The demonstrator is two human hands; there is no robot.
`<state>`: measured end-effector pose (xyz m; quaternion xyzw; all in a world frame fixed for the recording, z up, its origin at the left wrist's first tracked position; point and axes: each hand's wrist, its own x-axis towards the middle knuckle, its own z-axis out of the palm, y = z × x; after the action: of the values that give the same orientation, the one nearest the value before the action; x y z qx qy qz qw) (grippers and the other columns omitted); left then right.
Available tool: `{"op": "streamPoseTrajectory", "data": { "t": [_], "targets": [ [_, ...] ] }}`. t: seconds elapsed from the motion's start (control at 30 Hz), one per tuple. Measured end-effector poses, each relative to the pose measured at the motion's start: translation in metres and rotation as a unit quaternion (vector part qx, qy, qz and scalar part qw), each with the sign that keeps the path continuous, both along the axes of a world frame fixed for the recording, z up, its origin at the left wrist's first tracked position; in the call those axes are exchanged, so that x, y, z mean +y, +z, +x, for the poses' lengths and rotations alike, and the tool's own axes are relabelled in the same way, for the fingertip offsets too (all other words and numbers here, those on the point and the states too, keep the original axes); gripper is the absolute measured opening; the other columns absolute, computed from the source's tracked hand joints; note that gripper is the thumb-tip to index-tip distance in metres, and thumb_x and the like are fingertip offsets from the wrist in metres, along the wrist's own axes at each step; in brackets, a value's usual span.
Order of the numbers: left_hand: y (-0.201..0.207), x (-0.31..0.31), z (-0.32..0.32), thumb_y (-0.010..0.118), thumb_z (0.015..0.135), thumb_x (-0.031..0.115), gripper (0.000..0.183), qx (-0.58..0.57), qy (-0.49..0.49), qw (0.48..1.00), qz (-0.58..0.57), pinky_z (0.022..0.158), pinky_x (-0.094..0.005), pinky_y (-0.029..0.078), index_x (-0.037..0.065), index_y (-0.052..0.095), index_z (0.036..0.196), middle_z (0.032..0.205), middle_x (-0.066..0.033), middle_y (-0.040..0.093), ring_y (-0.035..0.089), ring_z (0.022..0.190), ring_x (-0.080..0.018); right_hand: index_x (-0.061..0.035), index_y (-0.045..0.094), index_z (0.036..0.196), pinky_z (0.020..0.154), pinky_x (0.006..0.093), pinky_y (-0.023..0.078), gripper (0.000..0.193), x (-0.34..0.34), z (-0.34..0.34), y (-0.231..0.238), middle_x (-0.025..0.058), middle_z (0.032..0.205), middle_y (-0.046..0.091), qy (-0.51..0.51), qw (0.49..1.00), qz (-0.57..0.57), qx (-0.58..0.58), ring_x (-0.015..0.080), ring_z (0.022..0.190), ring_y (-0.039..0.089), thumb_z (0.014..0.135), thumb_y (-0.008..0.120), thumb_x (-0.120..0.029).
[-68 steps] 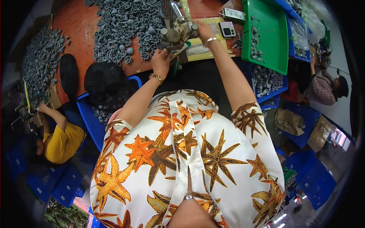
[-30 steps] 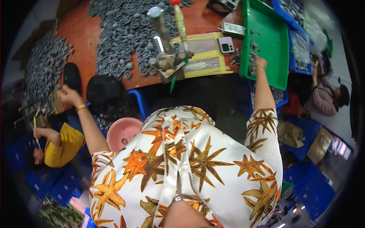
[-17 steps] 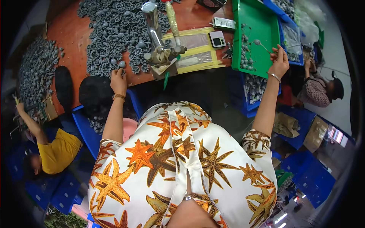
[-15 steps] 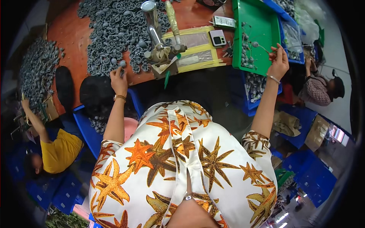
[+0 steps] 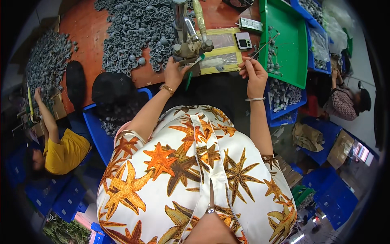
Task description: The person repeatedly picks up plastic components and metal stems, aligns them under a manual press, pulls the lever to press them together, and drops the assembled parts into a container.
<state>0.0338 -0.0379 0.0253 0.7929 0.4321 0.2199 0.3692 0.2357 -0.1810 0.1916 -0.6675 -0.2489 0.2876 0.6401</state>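
My left hand [image 5: 175,75] is at the base of a small metal hand press [image 5: 189,49]. Its thumb and fingers curl up against the front edge there, and whatever lies between them is too small to make out. To the right, my right hand [image 5: 255,72] pinches a thin metal rod [image 5: 266,45] that slants up and right over the rim of a green tray [image 5: 284,77]. Several grey ball-ended rods [image 5: 273,63] lie along that tray's left side. A large spread of grey cup-shaped plastic pieces [image 5: 134,36] covers the table left of the press.
Yellow tape borders a mat [image 5: 221,53] right of the press, with a phone [image 5: 243,41] beside it. Blue bins [image 5: 91,118] stand below the table's edge. A person in a yellow top [image 5: 67,152] works at left, another person [image 5: 345,99] at far right.
My left hand has moved right from the grey pieces to the press base. My right hand has come left and down from above the green tray, bringing the rod with it.
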Motion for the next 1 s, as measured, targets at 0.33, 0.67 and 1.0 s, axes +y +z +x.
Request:
{"op": "streamPoseTrajectory", "data": {
  "t": [0.33,0.67,1.0],
  "targets": [
    [-0.001,0.055,-0.047,0.070,0.065,0.011,0.041,-0.026,0.120,0.979,0.165,0.087,-0.0410,0.038,0.002,0.056,0.103,0.107,-0.0198,0.051,0.047,0.101,-0.0347,0.0017,0.060,0.104,0.051,0.0152,0.037,0.020,-0.014,-0.008,0.015,0.0065,0.080,0.064,0.101,0.995,-0.014,-0.007,0.0039,0.059,0.051,0.087,0.050,-0.004],
    [-0.015,0.142,-0.087,0.067,0.074,0.022,0.023,0.132,0.311,0.939,0.058,0.068,-0.0407,0.046,0.003,0.062,0.087,0.082,-0.0130,0.061,0.057,0.079,-0.0298,-0.0012,0.065,0.092,0.050,0.0182,0.038,0.015,-0.016,-0.020,0.003,0.0007,0.058,0.058,0.244,0.927,-0.093,-0.268,0.0062,0.052,0.048,0.081,0.057,-0.006],
    [-0.033,0.136,-0.103,0.066,0.073,0.011,0.013,-0.040,0.259,0.960,0.096,0.065,-0.0354,0.047,-0.001,0.060,0.075,0.085,-0.0099,0.065,0.060,0.066,-0.0235,-0.0007,0.062,0.102,0.054,0.0192,0.044,0.020,-0.004,-0.045,-0.022,0.0022,0.071,0.060,0.409,0.881,-0.238,-0.008,0.0049,0.060,0.053,0.086,0.051,-0.006]
  ]
}}
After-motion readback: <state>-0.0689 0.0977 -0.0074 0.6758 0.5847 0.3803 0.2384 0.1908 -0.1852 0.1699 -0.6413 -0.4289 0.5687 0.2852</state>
